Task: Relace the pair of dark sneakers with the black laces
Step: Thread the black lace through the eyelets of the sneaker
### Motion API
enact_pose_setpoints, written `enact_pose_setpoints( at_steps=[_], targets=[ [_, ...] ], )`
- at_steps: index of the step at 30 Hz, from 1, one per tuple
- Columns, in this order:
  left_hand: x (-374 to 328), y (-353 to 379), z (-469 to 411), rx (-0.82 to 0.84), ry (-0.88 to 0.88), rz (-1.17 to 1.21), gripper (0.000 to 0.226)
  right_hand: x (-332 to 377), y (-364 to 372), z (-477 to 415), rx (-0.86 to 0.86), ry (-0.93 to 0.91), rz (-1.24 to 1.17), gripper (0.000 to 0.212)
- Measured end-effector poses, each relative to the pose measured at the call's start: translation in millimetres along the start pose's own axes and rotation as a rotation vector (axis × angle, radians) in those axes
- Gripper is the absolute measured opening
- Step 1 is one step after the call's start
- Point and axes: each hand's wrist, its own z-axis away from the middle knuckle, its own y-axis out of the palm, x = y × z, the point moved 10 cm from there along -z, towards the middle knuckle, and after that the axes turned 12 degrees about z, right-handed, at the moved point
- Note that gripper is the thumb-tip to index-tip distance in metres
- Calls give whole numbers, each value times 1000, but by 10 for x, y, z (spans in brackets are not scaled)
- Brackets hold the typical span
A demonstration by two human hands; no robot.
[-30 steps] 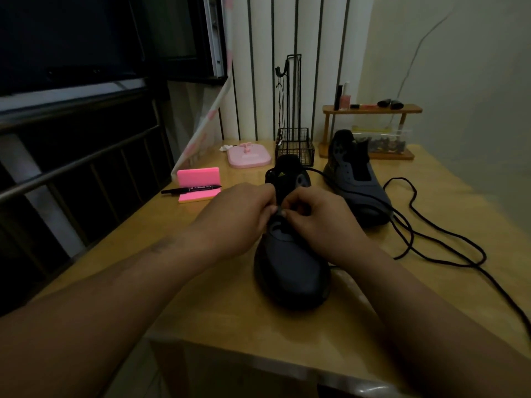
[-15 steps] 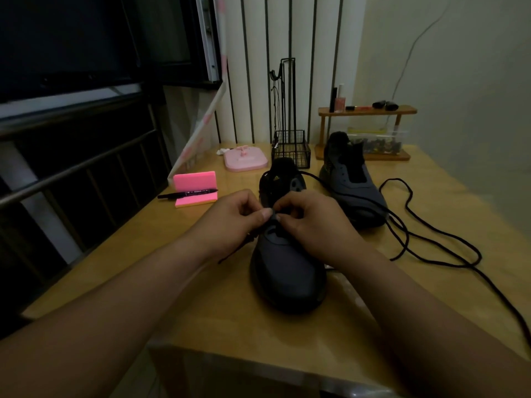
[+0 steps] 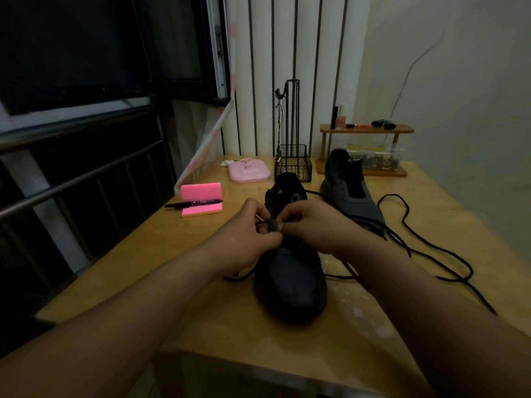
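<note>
Dark sneakers (image 3: 290,285) (image 3: 352,196): 2 | laces (image 3: 425,245) (image 3: 241,276): perhaps 2 | hands (image 3: 247,234) (image 3: 319,228): 2, pinching one

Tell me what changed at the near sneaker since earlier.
The left hand drew a black lace leftward through the near dark sneaker; its tail now lies on the wooden table. The right hand still pinches the eyelet edge; the far dark sneaker stayed put.

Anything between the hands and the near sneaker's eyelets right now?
Nothing visible does. The left hand and right hand are on the near sneaker's throat, pinching the black lace there; their grip hides the eyelets. The other sneaker and the loose lace lie off to the right.
</note>
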Motion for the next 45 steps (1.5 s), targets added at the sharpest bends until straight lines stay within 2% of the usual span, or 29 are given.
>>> enact_pose_setpoints(
  at_steps=[8, 13, 15, 17, 19, 21, 23, 24, 25, 28, 29, 30, 31, 32, 35, 37, 39, 42, 44, 45],
  targets=[
    [-12, 35, 17, -10, 25, -25, 42, 0, -19, 11, 151, 246, -87, 14],
    [40, 44, 9, -25, 38, -3, 43, 78, -12, -11, 175, 271, 102, 11],
    [30, 52, 30, -41, 67, -20, 50, 78, -25, 34, 171, 274, 68, 12],
    [-41, 59, 55, -65, 156, -115, 56, 77, -47, 99, 170, 268, -72, 11],
    [-78, 88, 51, -61, 214, -248, 51, 75, -71, 155, 159, 246, -178, 10],
    [-59, 111, 37, -33, 185, -306, 42, 39, -97, 202, 117, 237, -220, 11],
    [-34, 101, 23, -12, 144, -306, 41, -25, -237, 248, -4, 234, -211, 14],
    [-27, 88, 23, -7, 131, -302, 41, -88, -339, 271, -93, 243, -290, 16],
    [-22, 71, 22, -8, 121, -299, 42, -185, -446, 302, -183, 265, -466, 18],
    [-15, 43, 29, -20, 102, -308, 42, -455, -708, 378, -353, 288, -1210, 23],
    [-21, 50, 30, -18, 102, -320, 43, -512, -773, 385, -388, 281, -1353, 21],
    [-29, 55, 31, -18, 105, -336, 43, -555, -808, 379, -403, 287, -1385, 17],
    [-36, 58, 37, -20, 106, -348, 43, -561, -825, 377, -387, 301, -1290, 15],
    [-36, 60, 35, -22, 107, -354, 43, -526, -823, 363, -335, 302, -1036, 17],
    [-42, 64, 33, -13, 116, -345, 45, -167, -541, 278, -48, 121, 26, 26],
    [-47, 66, 20, -1, 122, -342, 47, -50, -277, 213, 103, 24, 359, 25],
    [-57, 63, 7, -2, 132, -361, 48, 41, -218, 171, 142, -5, 461, 21],
    [-34, 60, -3, -3, 125, -357, 50, 76, -290, 197, 166, -6, 424, 21],
    [-28, 66, -1, 3, 117, -343, 51, -34, -538, 239, 11, 46, 260, 20],
    [-21, 68, -2, 8, 114, -338, 52, -177, -717, 267, -116, 107, 31, 20]
  ],
)
